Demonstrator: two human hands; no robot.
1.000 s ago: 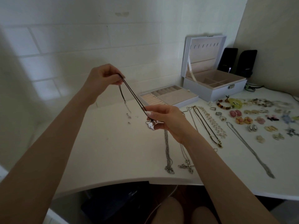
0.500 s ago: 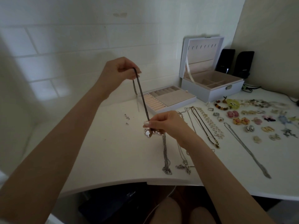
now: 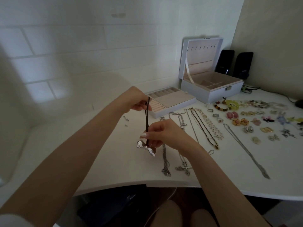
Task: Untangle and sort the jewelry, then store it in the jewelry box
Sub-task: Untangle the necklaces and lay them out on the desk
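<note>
A black cord necklace (image 3: 147,118) with a silver pendant (image 3: 146,147) runs between my two hands above the white table (image 3: 98,158). My left hand (image 3: 134,99) pinches the cord's upper end. Lower down, my right hand (image 3: 161,134) pinches the cord just above the pendant, which touches the table. The white jewelry box (image 3: 211,89) stands open at the back, with its removed tray (image 3: 170,101) lying beside it.
Several chain necklaces (image 3: 183,141) lie in rows right of my hands. Rings, earrings and bead bracelets (image 3: 255,122) spread over the right side of the table. Two small studs (image 3: 126,121) lie at the left. Black speakers (image 3: 234,64) stand behind the box.
Both hands have come lower and closer together. The left hand dropped from high up toward the tray, and the pendant now rests on the table.
</note>
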